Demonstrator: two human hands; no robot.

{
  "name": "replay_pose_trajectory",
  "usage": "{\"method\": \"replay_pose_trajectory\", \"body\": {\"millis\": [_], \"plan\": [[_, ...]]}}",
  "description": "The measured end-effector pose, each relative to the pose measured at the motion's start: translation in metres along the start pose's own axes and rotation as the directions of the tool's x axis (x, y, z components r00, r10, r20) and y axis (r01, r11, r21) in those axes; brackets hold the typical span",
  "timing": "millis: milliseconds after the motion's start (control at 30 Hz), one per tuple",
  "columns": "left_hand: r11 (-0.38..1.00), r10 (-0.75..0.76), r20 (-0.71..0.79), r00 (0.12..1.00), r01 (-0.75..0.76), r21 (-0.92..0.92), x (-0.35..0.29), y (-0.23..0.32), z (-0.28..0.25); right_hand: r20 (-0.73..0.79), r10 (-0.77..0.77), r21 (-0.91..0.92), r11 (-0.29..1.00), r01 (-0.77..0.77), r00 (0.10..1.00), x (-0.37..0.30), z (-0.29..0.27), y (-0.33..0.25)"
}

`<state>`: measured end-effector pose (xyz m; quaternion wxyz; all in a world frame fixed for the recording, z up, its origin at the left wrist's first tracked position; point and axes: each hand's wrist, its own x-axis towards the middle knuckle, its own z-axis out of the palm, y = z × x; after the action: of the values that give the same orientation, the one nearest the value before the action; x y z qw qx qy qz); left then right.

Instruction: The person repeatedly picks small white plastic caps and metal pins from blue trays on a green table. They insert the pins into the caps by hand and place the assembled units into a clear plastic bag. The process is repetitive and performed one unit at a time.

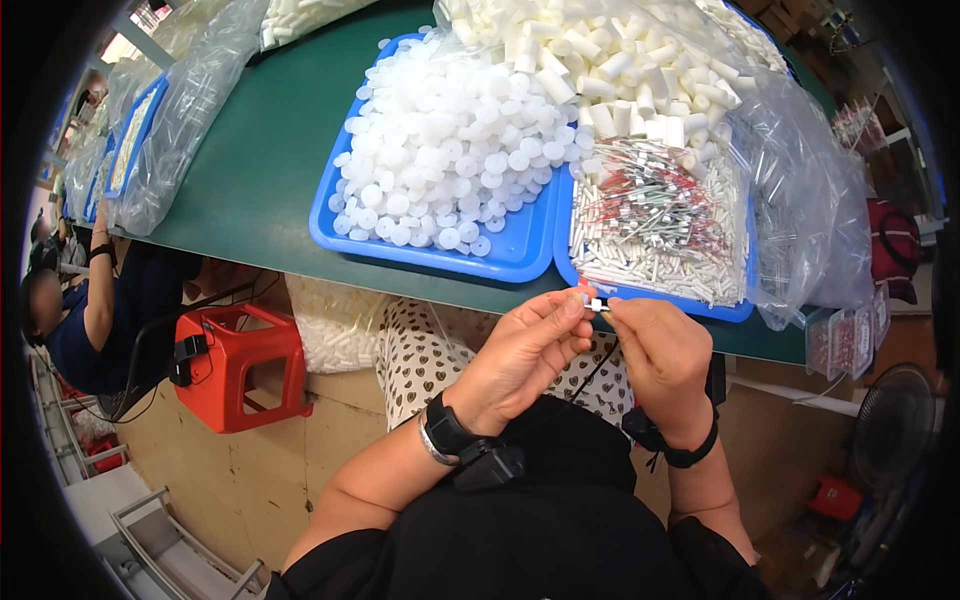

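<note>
My left hand (528, 352) and my right hand (662, 350) meet just in front of the blue trays, fingertips almost touching. Between them is a small white part (597, 305) with a dark spot; a bit of red shows by the left fingertips. Both hands are closed in a pinch on this part, and the fingers hide most of it. Right behind them, a blue tray (735, 312) holds thin white tubes (650, 270) with a heap of red-and-white wired pieces (655, 200) on top.
Left of that, another blue tray (330, 215) carries many translucent white discs (450, 140). Thick white cylinders (610, 60) spill from clear bags behind, on the green table (250, 200). Red stool (245, 365) at left, near a seated person (75, 330); fan (895, 425) at right.
</note>
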<state>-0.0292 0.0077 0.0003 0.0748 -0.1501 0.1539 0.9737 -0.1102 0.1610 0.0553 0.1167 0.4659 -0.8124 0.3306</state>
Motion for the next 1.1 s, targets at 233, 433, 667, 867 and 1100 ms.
{"method": "replay_pose_trajectory", "body": {"millis": [233,433,667,867,1100], "plan": [[0.993,-0.065,0.027,0.998,0.067,-0.097,0.002,-0.008,-0.008,0.051,-0.195,-0.132,0.971,0.2,0.98,-0.007,0.007,0.008],[0.995,-0.068,-0.029,0.997,0.066,-0.073,0.001,-0.001,-0.006,0.042,-0.2,-0.114,0.972,0.204,0.979,-0.009,0.013,0.011],[0.994,0.097,-0.095,0.991,-0.091,0.068,-0.011,0.015,-0.007,0.061,0.056,0.014,0.998,-0.057,0.997,0.007,0.0,0.024],[0.969,0.152,-0.123,0.981,-0.124,0.213,-0.014,0.011,0.006,0.046,0.38,-0.455,0.831,-0.319,0.924,0.008,-0.005,0.046],[0.976,0.148,-0.097,0.984,-0.129,0.176,-0.014,0.012,0.004,0.077,0.496,-0.335,0.83,-0.447,0.865,0.01,-0.005,0.047]]}}
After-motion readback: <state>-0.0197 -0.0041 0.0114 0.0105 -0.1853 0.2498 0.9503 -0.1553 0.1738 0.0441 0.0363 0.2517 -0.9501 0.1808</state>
